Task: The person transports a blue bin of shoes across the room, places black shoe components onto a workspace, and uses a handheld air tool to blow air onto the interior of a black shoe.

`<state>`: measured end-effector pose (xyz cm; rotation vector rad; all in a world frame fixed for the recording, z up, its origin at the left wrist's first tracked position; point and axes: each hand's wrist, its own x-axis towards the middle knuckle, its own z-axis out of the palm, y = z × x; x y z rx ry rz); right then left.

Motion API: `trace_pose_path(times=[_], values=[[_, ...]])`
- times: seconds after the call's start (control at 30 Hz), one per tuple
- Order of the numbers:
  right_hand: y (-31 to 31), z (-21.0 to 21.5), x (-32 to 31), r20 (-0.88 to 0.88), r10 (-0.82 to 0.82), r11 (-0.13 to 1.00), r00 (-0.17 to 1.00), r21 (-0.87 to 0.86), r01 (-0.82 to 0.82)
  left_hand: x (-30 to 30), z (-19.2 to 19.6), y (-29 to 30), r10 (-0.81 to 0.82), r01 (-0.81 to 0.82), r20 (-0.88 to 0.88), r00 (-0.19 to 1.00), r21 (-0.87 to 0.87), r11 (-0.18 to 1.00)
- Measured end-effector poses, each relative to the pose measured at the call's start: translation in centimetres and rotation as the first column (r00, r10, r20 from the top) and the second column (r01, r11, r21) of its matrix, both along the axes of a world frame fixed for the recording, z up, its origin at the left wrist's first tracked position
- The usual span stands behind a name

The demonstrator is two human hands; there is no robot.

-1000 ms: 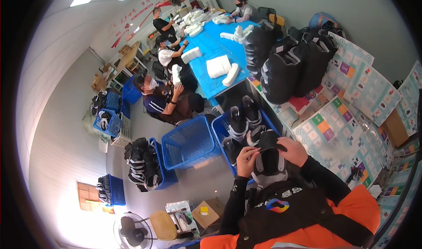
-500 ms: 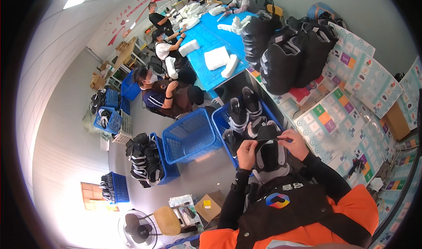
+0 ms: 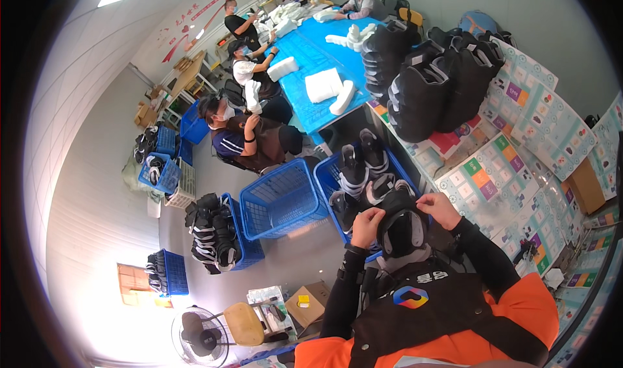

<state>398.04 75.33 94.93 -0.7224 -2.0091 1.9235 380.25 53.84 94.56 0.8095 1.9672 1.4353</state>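
1. Biggest first: the counter (image 3: pixel 513 206) on the right, papered with printed sheets. Tall stacks of black padded boot-shaped pieces (image 3: pixel 418 105) stand at its far end. Looks top-heavy to me, so a bump could topple one.
2. The blue-covered counter (image 3: pixel 328 53) further off, with white foam-like blocks (image 3: pixel 323 85) on it.
3. Blue plastic basket (image 3: pixel 403 171) just beyond the hands, more boot-shaped pieces packed in upright. Knock it with the work and they might tip or tangle.
4. The black-and-grey boot-shaped piece (image 3: pixel 402 235) being worked on, right in front of the apron, near edge of that basket. Can't see what's under it. Neither hand wraps its body, so a hard tug could slide or twist it.
5. Its black top flap (image 3: pixel 394 200). Pull from one side only and I reckon it'd skew or crease.
6. Left hand (image 3: pixel 366 228): thumb and fingers pinched narrow on the flap's left edge. If that pinch slips, the edge probably flops loose.
7. Right hand (image 3: pixel 441 211): fingertips bunched by the flap's right side; can't tell if they're gripping anything.
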Motion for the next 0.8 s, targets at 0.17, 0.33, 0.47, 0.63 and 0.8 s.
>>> trace_pose_path(times=[0.17,0.33,0.47,0.63,0.8], values=[[2.3,-1.3,-0.6,0.004,0.246,0.888,0.969,-0.401,-0.224,-1.3,-1.4,0.2,-0.102,0.082,0.362,0.926,0.071,0.994],[2.4,-2.7,-0.5,-0.017,0.213,0.863,0.977,-0.465,-0.196,-0.4,-2.6,-1.2,-0.063,0.061,0.159,0.985,0.013,0.998],[1.4,-0.8,-1.1,-0.048,0.168,0.872,0.985,-0.458,-0.171,-0.7,-2.5,-1.7,-0.165,0.173,0.261,0.951,-0.009,0.985],[-0.4,5.8,-2.0,-0.236,0.293,0.889,0.927,0.423,-0.174,-2.9,-1.0,0.4,-0.171,0.173,0.294,0.940,0.019,0.985],[-0.9,8.6,-3.7,-0.036,0.240,0.376,0.970,0.925,-0.059,-3.4,0.8,4.1,-0.247,0.198,0.251,0.936,0.206,0.958]])
